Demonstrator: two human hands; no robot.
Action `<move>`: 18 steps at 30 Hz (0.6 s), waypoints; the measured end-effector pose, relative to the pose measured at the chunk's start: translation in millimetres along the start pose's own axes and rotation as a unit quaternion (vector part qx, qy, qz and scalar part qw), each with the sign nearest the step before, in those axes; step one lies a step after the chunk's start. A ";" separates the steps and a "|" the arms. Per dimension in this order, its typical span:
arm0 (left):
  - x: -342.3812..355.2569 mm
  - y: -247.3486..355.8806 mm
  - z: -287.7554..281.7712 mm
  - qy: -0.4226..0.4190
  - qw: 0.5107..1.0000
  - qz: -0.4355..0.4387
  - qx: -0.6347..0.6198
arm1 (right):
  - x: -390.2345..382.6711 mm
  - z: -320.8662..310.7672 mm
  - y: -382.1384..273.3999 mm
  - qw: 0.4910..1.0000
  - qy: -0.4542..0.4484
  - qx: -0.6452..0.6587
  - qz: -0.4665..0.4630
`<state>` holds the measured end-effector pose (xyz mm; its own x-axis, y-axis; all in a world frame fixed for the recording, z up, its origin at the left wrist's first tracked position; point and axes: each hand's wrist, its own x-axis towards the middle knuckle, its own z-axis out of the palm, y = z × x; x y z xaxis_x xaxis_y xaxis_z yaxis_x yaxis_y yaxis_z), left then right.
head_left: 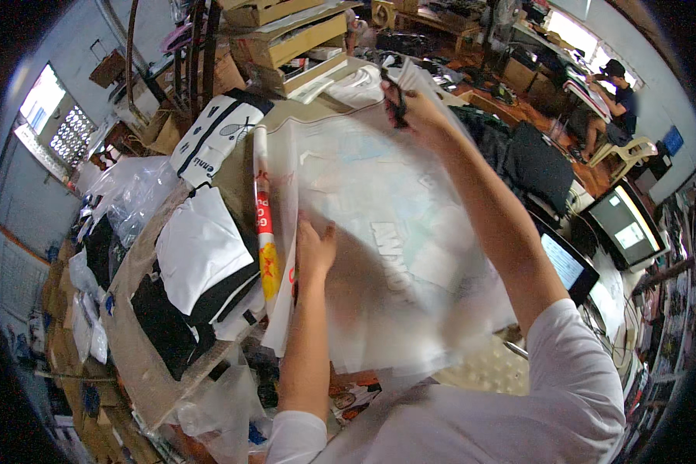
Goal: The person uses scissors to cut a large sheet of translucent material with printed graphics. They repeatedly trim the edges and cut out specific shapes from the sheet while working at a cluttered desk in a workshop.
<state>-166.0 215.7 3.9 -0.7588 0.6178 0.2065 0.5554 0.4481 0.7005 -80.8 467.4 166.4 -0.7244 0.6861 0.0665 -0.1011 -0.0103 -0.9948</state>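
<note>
A large translucent plastic sheet [348, 309] spreads over the table in front of me, with printed white lettering and pale shapes showing on or through it. At the sheet's far edge, my right hand [419, 116] is closed around dark-handled scissors [395, 102]; their blades are hard to make out. My left hand [315, 246] rests on the sheet's left part, thumb apart from the fingers and some fingertips hidden. Just left of it lies a long roll [264, 213] of printed film in white, red and yellow.
Folded white and black garments [201, 251] lie left of the roll, beside clear plastic bags [135, 193]. Cardboard boxes [286, 46] stand at the back. Right of me are a monitor [622, 224] and a laptop [564, 259]. Another person [615, 100] sits at the far right.
</note>
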 end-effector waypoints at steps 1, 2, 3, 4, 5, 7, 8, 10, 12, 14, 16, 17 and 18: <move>4.4 -6.5 9.4 0.020 1.000 0.009 0.001 | -8.7 -20.1 -11.5 1.000 -0.010 0.007 -0.023; 8.4 -12.2 14.7 0.043 0.999 0.018 0.002 | -18.8 -37.8 -25.1 0.999 0.001 -0.017 -0.034; 11.3 -11.9 16.0 0.065 0.998 0.026 0.004 | -29.8 -55.0 -35.3 0.999 0.006 -0.020 -0.026; 12.6 -13.1 16.3 0.082 0.996 0.019 -0.030 | -39.7 -69.1 -45.6 1.000 0.008 -0.023 -0.018; 14.2 -12.5 14.1 0.099 0.993 0.011 -0.065 | -53.1 -77.0 -54.5 0.999 0.002 -0.043 -0.024; 21.3 -37.0 12.7 0.131 0.987 0.002 -0.093 | -78.5 -53.8 -62.7 0.995 0.027 -0.097 0.002; 25.6 -57.3 16.8 0.144 0.985 0.003 -0.092 | -85.1 -42.2 -66.8 0.992 0.039 -0.123 0.013; 18.2 -32.8 8.5 0.101 0.994 0.041 -0.028 | -69.4 -44.4 -32.1 0.984 -0.036 -0.172 0.017; 9.2 -3.9 0.4 0.094 0.995 0.031 0.000 | -54.0 -19.2 0.0 0.966 -0.068 -0.231 0.095; 9.5 7.9 -2.7 0.100 0.995 0.027 0.002 | -37.5 4.1 27.6 0.956 -0.162 -0.189 0.158; 9.9 -2.2 -1.4 0.111 0.993 0.018 -0.021 | -11.2 33.3 58.5 0.930 -0.253 -0.100 0.248; 6.7 -7.3 -3.5 0.104 0.994 0.015 -0.020 | 4.1 51.7 81.6 0.923 -0.273 -0.031 0.269; 5.0 -1.5 -5.0 0.092 0.995 0.021 -0.026 | 17.9 61.3 94.7 0.916 -0.279 0.035 0.286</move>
<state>-172.3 214.9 7.3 -0.7876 0.5038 0.3549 0.5734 0.3880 0.7216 -145.1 434.1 78.0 -0.9061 0.0744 -0.4164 0.3755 -0.3121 -0.8727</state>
